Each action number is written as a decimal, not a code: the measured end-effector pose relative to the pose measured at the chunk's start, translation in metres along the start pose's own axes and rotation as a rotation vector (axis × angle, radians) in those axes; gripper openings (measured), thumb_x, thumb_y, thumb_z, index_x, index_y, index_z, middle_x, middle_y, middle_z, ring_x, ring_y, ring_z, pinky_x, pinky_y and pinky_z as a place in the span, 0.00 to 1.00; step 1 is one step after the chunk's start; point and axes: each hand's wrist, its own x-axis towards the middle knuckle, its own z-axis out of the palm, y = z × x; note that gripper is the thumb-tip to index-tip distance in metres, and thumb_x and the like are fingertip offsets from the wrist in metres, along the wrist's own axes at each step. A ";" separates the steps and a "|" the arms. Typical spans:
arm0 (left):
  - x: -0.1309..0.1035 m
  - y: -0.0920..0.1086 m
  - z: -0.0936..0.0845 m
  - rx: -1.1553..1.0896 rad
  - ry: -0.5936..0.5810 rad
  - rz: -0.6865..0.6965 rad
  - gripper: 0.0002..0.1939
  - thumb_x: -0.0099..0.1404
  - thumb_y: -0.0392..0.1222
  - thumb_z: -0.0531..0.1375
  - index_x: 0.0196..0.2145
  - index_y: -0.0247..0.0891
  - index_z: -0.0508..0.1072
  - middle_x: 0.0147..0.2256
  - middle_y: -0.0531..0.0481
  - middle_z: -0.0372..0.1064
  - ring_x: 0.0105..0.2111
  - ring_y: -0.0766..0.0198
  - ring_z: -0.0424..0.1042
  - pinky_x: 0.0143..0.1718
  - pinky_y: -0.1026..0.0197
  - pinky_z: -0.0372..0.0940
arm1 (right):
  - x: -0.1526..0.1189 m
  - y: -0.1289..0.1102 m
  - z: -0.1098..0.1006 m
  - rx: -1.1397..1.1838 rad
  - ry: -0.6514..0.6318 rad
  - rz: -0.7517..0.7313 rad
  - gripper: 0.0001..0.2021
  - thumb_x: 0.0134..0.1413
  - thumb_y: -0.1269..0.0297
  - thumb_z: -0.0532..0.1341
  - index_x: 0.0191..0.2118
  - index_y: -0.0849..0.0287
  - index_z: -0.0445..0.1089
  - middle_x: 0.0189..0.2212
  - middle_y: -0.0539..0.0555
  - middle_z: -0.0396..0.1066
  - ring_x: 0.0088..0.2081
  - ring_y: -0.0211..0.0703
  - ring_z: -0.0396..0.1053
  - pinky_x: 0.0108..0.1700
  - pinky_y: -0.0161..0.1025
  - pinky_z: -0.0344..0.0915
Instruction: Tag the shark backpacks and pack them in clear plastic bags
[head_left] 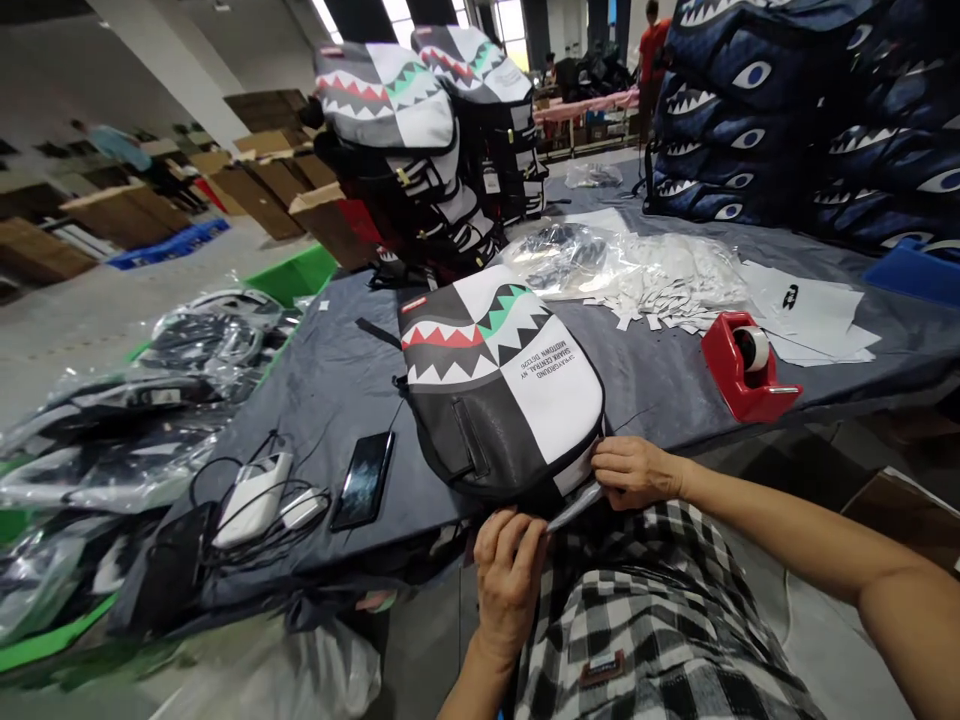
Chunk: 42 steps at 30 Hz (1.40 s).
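A backpack (487,400) in black and white quarters, with a red and green shark-teeth print, lies on the table in front of me. At its near edge a thin, shiny grey strip (576,507) stretches between my hands; whether it is film or part of the bag I cannot tell. My left hand (510,572) pinches the strip's left end with bent fingers. My right hand (636,472) is closed by the bag's near right corner, at the strip's other end. Its fingertips are partly hidden against the bag.
On the table are a phone (364,480), a white charger (253,500) with cables, a red tape dispenser (750,370), white tags (682,275) and paper sheets (814,310). Stacked backpacks (390,110) and blue bags (742,130) stand behind. Plastic-wrapped bags (150,400) fill a green bin at left.
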 end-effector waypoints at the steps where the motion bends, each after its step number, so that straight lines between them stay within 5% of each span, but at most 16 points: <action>1: 0.001 0.003 0.000 0.033 0.004 -0.015 0.10 0.67 0.30 0.62 0.45 0.38 0.73 0.40 0.44 0.71 0.49 0.54 0.68 0.52 0.48 0.65 | 0.000 0.004 -0.001 0.022 -0.055 -0.013 0.07 0.52 0.72 0.55 0.34 0.55 0.68 0.35 0.56 0.74 0.41 0.44 0.72 0.46 0.43 0.74; 5: -0.001 0.011 0.005 0.048 -0.002 -0.097 0.08 0.68 0.31 0.60 0.44 0.36 0.73 0.44 0.40 0.66 0.50 0.52 0.66 0.50 0.49 0.66 | 0.000 0.014 -0.005 0.113 -0.282 -0.014 0.05 0.56 0.69 0.54 0.31 0.54 0.65 0.37 0.55 0.74 0.39 0.42 0.71 0.44 0.41 0.72; 12: 0.005 -0.012 0.012 0.060 -0.010 0.065 0.04 0.67 0.39 0.62 0.38 0.39 0.70 0.32 0.49 0.69 0.38 0.58 0.68 0.48 0.51 0.64 | 0.010 0.021 -0.011 0.132 -0.267 -0.076 0.03 0.57 0.68 0.55 0.32 0.55 0.62 0.33 0.53 0.70 0.32 0.41 0.65 0.37 0.38 0.63; 21: 0.029 -0.039 -0.010 -0.054 -0.319 0.271 0.07 0.71 0.44 0.59 0.37 0.38 0.69 0.30 0.52 0.70 0.29 0.63 0.66 0.33 0.60 0.59 | 0.032 0.019 -0.026 0.092 -0.484 -0.111 0.03 0.59 0.68 0.60 0.40 0.57 0.69 0.30 0.51 0.70 0.32 0.42 0.65 0.38 0.39 0.60; 27: 0.105 -0.053 -0.066 -0.211 -0.544 0.177 0.08 0.73 0.46 0.57 0.37 0.40 0.68 0.32 0.54 0.70 0.32 0.65 0.67 0.33 0.63 0.61 | 0.099 0.038 -0.075 0.386 -0.436 0.008 0.17 0.69 0.54 0.55 0.32 0.58 0.70 0.28 0.53 0.70 0.33 0.40 0.66 0.37 0.37 0.60; 31: 0.165 -0.057 -0.107 -0.170 -0.578 0.160 0.06 0.72 0.44 0.57 0.38 0.41 0.67 0.33 0.53 0.68 0.33 0.64 0.68 0.34 0.63 0.62 | 0.143 0.049 -0.107 0.355 -0.338 0.115 0.24 0.66 0.44 0.55 0.28 0.57 0.69 0.24 0.50 0.65 0.28 0.38 0.63 0.32 0.35 0.57; 34: 0.189 -0.055 -0.120 -0.099 -0.602 0.207 0.05 0.70 0.43 0.58 0.38 0.41 0.66 0.34 0.53 0.68 0.33 0.63 0.68 0.34 0.63 0.63 | 0.156 0.051 -0.121 0.256 -0.320 0.090 0.21 0.62 0.44 0.60 0.27 0.57 0.67 0.24 0.49 0.64 0.27 0.38 0.61 0.30 0.36 0.54; 37: 0.198 -0.051 -0.122 0.012 -0.531 0.279 0.03 0.68 0.38 0.56 0.36 0.41 0.64 0.33 0.53 0.66 0.32 0.62 0.68 0.34 0.61 0.63 | 0.158 0.049 -0.129 0.082 -0.274 0.006 0.16 0.64 0.51 0.60 0.29 0.56 0.66 0.26 0.51 0.66 0.29 0.40 0.62 0.31 0.38 0.54; 42: 0.199 -0.040 -0.115 0.287 -0.183 0.474 0.05 0.70 0.33 0.52 0.35 0.41 0.60 0.28 0.52 0.61 0.27 0.60 0.63 0.29 0.59 0.59 | 0.158 0.037 -0.129 -0.156 -0.044 -0.101 0.15 0.68 0.53 0.52 0.35 0.57 0.66 0.25 0.52 0.65 0.29 0.43 0.61 0.33 0.40 0.54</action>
